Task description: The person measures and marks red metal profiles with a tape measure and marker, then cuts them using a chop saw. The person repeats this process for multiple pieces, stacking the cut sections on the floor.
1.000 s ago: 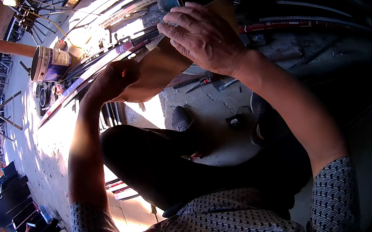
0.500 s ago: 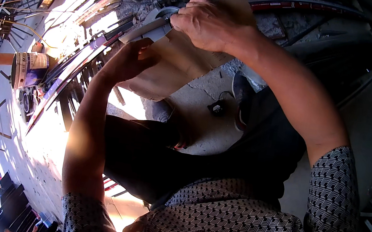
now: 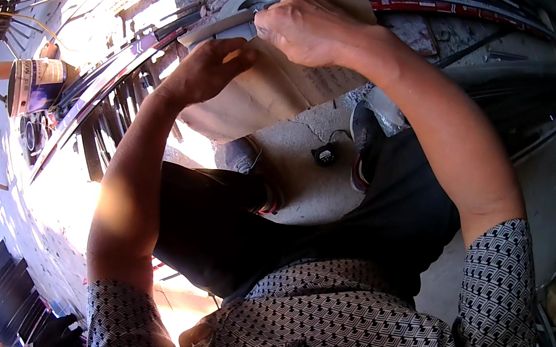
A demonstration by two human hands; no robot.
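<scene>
A large sheet of brown cardboard (image 3: 262, 94) lies slanted in front of me, below both hands. My right hand (image 3: 309, 30) is closed over its upper part, fingertips pinched beside the end of a pale bar (image 3: 218, 27). What the pinch holds is hidden. My left hand (image 3: 211, 68) hovers over the cardboard's left side, just below the bar, thumb and fingers apart and seemingly holding nothing. Beyond the bar sits a round grey metal part (image 3: 256, 2), partly behind my right hand. Faint handwriting shows on the cardboard (image 3: 333, 83) under my right wrist.
Between my shoes lies a small round black object (image 3: 325, 154) with a loop. Long strips (image 3: 114, 73) crowd the left, near a labelled bucket (image 3: 35, 85). Red and dark lengths (image 3: 460, 9) run across the far side. Clear plastic (image 3: 385, 111) lies beside my right shoe.
My left hand has moved up and slightly right, closer to the bar and my right hand. The right hand stays pinched near the bar's end. The whole view has shifted slightly.
</scene>
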